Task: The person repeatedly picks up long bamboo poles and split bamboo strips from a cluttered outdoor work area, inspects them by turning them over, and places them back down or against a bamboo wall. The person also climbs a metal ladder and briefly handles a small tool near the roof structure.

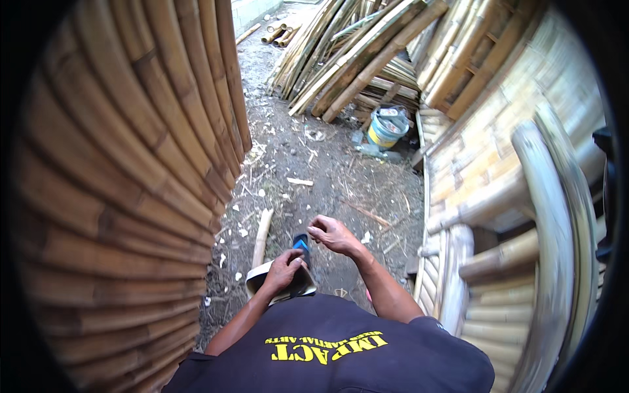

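Note:
My left hand (282,270) is over a white-rimmed container (255,278) with a dark inside, close in front of my body. Its fingers are bent and drawn together; what they hold, if anything, is too small to make out. Farther forward and to the right, my right hand (333,236) is raised with its fingers curled into a pinch, and I cannot make out anything in them. Between the two hands, lower down, shows a black and blue thing (301,243) that looks like a sandal. A pale bamboo piece (263,237) lies on the ground beyond the container.
A wall of brown bamboo poles (131,131) rises close on my left. On my right are a woven bamboo panel (485,170) and upright poles (557,216). Ahead, a stack of bamboo poles (367,59) leans over a bucket (386,128) of litter. Scraps dot the dirt ground (321,170).

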Demonstrator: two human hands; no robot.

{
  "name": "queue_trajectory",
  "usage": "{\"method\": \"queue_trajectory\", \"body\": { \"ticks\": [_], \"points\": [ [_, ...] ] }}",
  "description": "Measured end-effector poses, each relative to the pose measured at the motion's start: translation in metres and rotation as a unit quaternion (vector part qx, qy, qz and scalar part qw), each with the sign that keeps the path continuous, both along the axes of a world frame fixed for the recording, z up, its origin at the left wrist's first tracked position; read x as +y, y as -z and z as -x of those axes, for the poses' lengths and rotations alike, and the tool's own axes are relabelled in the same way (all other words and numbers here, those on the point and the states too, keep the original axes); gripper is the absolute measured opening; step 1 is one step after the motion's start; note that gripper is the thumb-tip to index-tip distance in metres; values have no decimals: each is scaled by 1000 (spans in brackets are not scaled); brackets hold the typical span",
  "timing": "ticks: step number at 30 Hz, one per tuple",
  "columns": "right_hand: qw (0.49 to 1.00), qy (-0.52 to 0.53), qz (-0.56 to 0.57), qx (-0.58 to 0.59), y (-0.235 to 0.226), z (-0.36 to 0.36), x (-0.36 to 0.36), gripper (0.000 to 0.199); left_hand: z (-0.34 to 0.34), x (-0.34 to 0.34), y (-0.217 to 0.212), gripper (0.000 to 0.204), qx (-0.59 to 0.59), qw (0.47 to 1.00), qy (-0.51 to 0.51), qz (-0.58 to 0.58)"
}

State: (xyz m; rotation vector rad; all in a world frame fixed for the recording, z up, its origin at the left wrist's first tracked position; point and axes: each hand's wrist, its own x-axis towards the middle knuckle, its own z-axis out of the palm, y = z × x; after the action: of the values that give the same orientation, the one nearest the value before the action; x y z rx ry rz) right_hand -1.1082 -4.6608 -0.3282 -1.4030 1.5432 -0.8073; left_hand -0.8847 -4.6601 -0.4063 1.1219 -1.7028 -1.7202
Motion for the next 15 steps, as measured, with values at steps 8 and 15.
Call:
{"method": "queue_trajectory", "body": {
  "ticks": [8,15],
  "points": [
    [990,55,-96,-82,-13,159,-227,25,166,-331,-35,36,-25,999,36,-21],
    [976,107,-104,-155,31,271,-474,24,281,-575,-197,24,103,842,-276,451]
  ]
}}
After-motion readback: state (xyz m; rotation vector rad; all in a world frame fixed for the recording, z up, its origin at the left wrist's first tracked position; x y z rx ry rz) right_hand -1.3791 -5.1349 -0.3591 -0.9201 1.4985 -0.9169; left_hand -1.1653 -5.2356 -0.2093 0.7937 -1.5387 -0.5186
